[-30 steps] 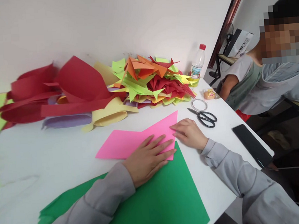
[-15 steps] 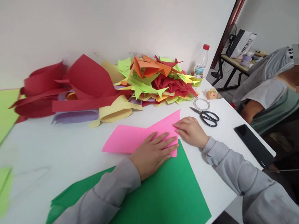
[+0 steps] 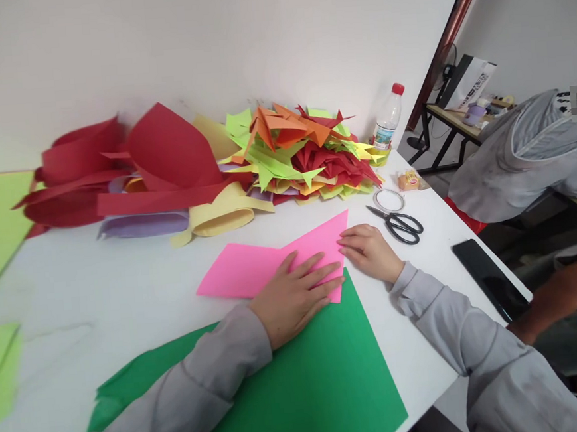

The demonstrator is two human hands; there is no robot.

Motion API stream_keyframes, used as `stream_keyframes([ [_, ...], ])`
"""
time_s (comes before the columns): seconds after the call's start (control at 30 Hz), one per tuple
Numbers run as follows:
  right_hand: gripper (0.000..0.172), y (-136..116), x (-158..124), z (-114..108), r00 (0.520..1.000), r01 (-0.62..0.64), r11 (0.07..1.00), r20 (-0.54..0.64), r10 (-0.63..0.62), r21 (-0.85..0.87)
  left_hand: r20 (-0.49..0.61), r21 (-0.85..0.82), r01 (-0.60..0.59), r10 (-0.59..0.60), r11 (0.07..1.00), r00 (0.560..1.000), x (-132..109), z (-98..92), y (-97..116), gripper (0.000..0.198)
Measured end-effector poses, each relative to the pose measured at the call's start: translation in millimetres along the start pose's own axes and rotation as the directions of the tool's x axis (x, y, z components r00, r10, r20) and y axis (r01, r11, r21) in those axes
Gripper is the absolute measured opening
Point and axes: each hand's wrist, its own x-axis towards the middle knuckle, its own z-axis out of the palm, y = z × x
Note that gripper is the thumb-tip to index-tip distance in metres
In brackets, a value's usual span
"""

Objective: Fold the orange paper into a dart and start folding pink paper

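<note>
A folded sheet of pink paper [image 3: 252, 267] lies on the white table, its lower right part over a large green sheet [image 3: 311, 374]. My left hand [image 3: 295, 295] rests flat on the pink paper with fingers spread, pressing it down. At the paper's right edge, my right hand [image 3: 369, 253] has its fingertips pinched together on the pink sheet. The part of the fold under my left palm is hidden. Black-handled scissors [image 3: 403, 225] lie just beyond my right hand, beside a ring of clear tape [image 3: 388, 200].
Rolled red paper shapes [image 3: 168, 152] and a pile of folded coloured paper pieces [image 3: 298, 155] stand along the wall. A bottle [image 3: 385, 118], a wrapped snack [image 3: 409, 180] and a black phone [image 3: 488, 280] sit on the right side. Another person's arm [image 3: 569, 290] reaches near the phone.
My right hand has shifted very slightly right along the pink paper's edge; my left hand stays in place. The nearby person has moved, with an arm now by the phone.
</note>
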Motion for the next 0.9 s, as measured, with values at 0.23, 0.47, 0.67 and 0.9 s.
stream_keyframes([
  [0.23,0.027,-6.5,0.5,-5.1,0.997,-0.011,0.997,0.074,0.017,-0.079,-0.001,0.029,0.02,-0.02,0.999,1.0,0.5,7.9,-3.4,0.052],
  [0.47,0.027,-6.5,0.9,-5.1,0.995,-0.026,0.997,0.091,0.033,-0.076,-0.001,0.04,0.072,-0.072,0.997,0.997,1.9,1.0,1.3,0.051],
  [0.67,0.027,-5.3,0.2,-4.3,0.996,-0.008,0.997,0.088,0.015,-0.074,0.031,0.002,0.121,-0.121,0.993,0.992,2.6,-1.2,0.7,0.051],
  [0.9,0.024,-8.6,-0.3,-4.9,0.999,0.019,0.994,0.04,-0.015,-0.106,0.049,-0.059,0.149,-0.146,0.987,0.988,3.4,-4.9,-3.8,0.052],
])
